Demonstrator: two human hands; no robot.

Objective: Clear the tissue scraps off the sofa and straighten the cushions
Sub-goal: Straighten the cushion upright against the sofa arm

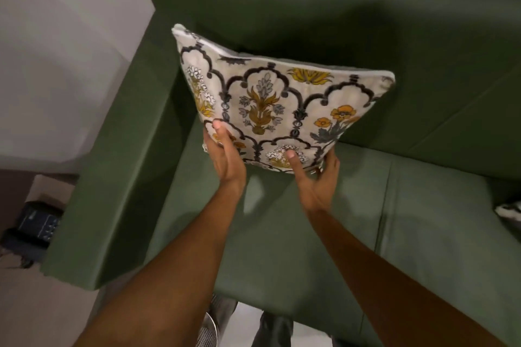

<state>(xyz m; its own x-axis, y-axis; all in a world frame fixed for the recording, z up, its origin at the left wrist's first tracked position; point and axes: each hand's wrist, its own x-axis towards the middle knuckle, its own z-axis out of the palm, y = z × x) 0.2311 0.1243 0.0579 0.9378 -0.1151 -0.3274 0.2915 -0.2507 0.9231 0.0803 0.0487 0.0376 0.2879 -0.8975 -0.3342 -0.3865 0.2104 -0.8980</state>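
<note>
Currently we hold the patterned cushion (270, 110) up off the seat, near the left corner of the green sofa (338, 220), its printed face turned toward us and its top edge tilted back toward the backrest (324, 8). Our left hand (225, 155) takes the lower left corner: the thumb lies flat on the front fabric and the fingers wrap behind, out of sight, so that grip is closed on the corner. Our right hand (318, 177) takes the lower edge further right, thumb pressed onto the printed face and fingers curled round the bottom right corner, again clamped on the cloth rather than spread. The cover is off-white with dark scalloped arches framing yellow, orange and grey flowers; we can read no writing on it. Below the cushion the seat (282, 248) shows bare green fabric, with a seam running down between two seat pads. At the right edge of the view a bit of a second, black-and-white cushion (510, 211) lies on the seat. To the left stands the sofa's armrest (112, 177), and beyond it, on the floor, a dark device (36, 225) whose markings are too blurred to read.
</note>
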